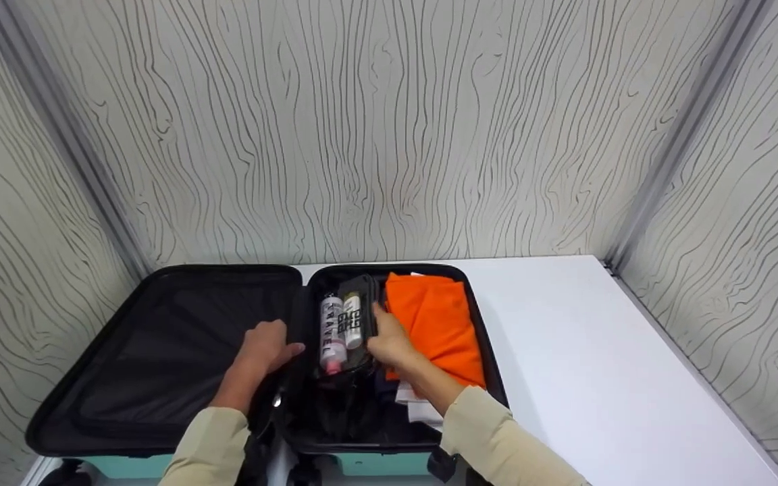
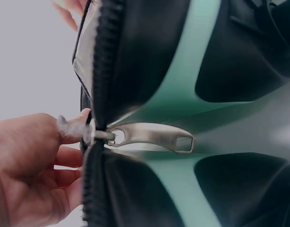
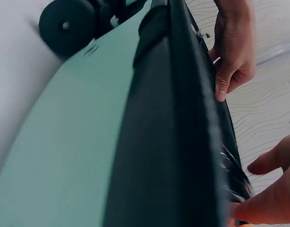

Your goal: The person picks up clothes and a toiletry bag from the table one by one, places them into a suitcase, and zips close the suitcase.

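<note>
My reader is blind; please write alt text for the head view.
A person's right hand touches the edge of a clear TRAVEL pouch holding toiletries, beside folded orange cloth in an open suitcase. The left hand is over the suitcase's other half, near the middle. A white table lies underneath.

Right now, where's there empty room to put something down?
The white table is bare between the suitcase's right edge and the right wall. The suitcase's left half looks bare too, except where the left hand is. Its right half is crowded: pouch, orange cloth and the right hand.
</note>
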A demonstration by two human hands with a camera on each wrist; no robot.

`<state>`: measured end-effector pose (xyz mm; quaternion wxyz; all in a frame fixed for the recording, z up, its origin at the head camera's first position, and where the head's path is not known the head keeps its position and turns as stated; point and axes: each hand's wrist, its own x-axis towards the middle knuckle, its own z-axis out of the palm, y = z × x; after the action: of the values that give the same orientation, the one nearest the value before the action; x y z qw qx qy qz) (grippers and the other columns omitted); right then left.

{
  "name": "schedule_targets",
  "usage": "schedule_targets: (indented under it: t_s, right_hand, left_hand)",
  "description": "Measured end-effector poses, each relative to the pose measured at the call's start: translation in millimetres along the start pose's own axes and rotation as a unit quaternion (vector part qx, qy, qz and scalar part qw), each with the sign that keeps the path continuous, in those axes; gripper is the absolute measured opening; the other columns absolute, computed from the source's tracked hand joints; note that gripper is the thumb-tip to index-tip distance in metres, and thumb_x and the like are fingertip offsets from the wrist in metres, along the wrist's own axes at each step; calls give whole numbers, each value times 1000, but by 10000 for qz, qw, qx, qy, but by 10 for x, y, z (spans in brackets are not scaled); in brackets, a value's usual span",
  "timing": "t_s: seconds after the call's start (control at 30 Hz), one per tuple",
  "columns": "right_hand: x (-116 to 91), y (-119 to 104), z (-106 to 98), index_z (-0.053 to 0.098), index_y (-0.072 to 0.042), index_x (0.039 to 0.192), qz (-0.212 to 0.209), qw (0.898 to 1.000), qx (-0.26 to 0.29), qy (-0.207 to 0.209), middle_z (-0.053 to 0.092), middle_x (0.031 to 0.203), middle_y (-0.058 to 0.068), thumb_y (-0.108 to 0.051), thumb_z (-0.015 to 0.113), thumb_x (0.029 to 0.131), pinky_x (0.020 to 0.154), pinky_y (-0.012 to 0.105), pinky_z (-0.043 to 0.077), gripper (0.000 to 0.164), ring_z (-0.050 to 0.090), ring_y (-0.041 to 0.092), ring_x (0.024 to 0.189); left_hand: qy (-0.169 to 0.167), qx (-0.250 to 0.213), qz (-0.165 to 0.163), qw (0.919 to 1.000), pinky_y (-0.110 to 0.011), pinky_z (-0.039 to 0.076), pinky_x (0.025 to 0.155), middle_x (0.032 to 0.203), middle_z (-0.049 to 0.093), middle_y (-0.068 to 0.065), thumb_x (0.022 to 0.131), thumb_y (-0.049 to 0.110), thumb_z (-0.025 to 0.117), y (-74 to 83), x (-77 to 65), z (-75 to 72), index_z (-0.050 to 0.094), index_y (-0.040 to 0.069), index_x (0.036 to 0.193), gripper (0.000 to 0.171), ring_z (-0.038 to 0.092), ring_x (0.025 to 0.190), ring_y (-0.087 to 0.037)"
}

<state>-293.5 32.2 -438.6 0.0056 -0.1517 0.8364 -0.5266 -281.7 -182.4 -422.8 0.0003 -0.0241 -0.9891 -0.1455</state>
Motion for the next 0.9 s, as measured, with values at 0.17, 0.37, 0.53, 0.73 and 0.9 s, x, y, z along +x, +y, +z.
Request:
schedule_targets:
  t_s: [0.17, 0.37, 0.53, 0.73, 0.9]
  right_hand:
    - [-4, 46, -34, 36, 17, 132, -200, 9865, -1583, -357, 50, 126, 33, 11, 57, 70, 98, 46, 40, 66, 51, 42, 115]
    - [45, 104, -251, 35, 11, 137, 269, 9910, -776, -1052, 46, 134, 28, 1, 60, 78, 102, 43, 37, 64, 47, 33, 122]
    - [-14, 58, -603, 40, 4, 137, 465, 9890, -229, -1388, 49, 131, 27, -4, 57, 86, 97, 44, 41, 54, 47, 38, 122]
    - [-243, 71, -1090, 41, -5, 138, 391, 9888, -61, -1436, 46, 134, 24, -9, 55, 91, 96, 46, 43, 49, 43, 39, 126]
    - [-508, 231, -1447, 40, -2, 137, 96, 9936, -54, -1121, 46, 134, 25, -11, 54, 93, 97, 45, 43, 48, 45, 41, 123]
  left_hand:
    - [57, -52, 13, 10000, -51, 47, 75, 82, 63, -25, 83, 30, 68, -35, -11, 9, 61, -4, 80, 35, 62, 81, -41]
    - [156, -175, -87, 9997, -51, 48, 75, 83, 64, -25, 84, 31, 67, -38, -21, 67, 61, -3, 80, 35, 62, 81, -41]
    - [339, -457, -27, 9984, -50, 47, 71, 80, 64, -22, 85, 30, 65, -65, -141, 87, 61, -2, 78, 33, 62, 78, -39]
    - [962, -1395, 163, 9854, -39, 49, 71, 82, 68, -8, 83, 17, 68, -203, -489, 43, 67, 1, 93, 19, 63, 75, -21]
    - [1616, -2139, -290, 9630, -26, 49, 68, 89, 67, -3, 83, 10, 67, -288, -938, -49, 66, 7, 101, 18, 62, 77, -11]
